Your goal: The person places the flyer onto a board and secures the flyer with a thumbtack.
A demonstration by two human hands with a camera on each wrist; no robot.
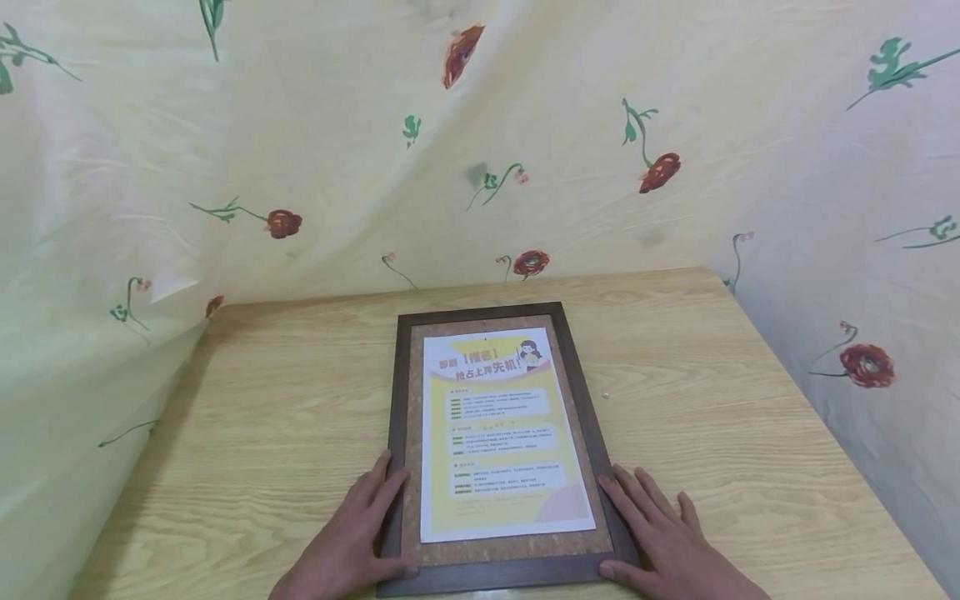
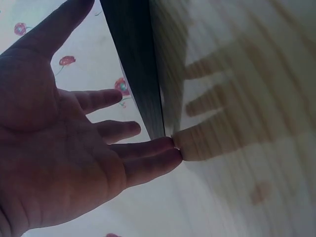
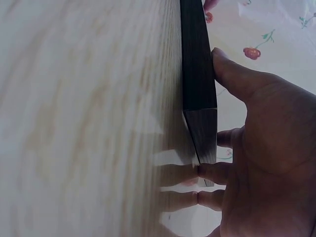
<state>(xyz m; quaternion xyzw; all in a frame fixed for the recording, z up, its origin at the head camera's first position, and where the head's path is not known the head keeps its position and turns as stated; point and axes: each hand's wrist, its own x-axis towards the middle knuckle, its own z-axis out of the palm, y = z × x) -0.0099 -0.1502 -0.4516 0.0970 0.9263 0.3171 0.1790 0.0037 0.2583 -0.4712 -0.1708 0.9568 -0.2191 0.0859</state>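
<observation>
A cork board [image 1: 491, 547] in a dark wooden frame [image 1: 588, 400] lies flat on the table. A yellow and white printed sheet [image 1: 502, 433] covers most of the cork, with a small dark dot at its top edge. My left hand [image 1: 348, 529] rests at the frame's near left corner, thumb on the front bar and fingers along the left side. At the near right corner my right hand [image 1: 667, 537] touches the frame in the same way. Both wrist views show fairly straight fingers, with fingertips of the left [image 2: 175, 148] and right hand [image 3: 205, 173] down on the tabletop.
The light wood-grain table [image 1: 277, 400] spreads out on both sides of the frame. A tiny pale round object [image 1: 605, 396] lies right of the frame. A cream cloth with printed flowers [image 1: 337, 150] hangs along the table's back and sides.
</observation>
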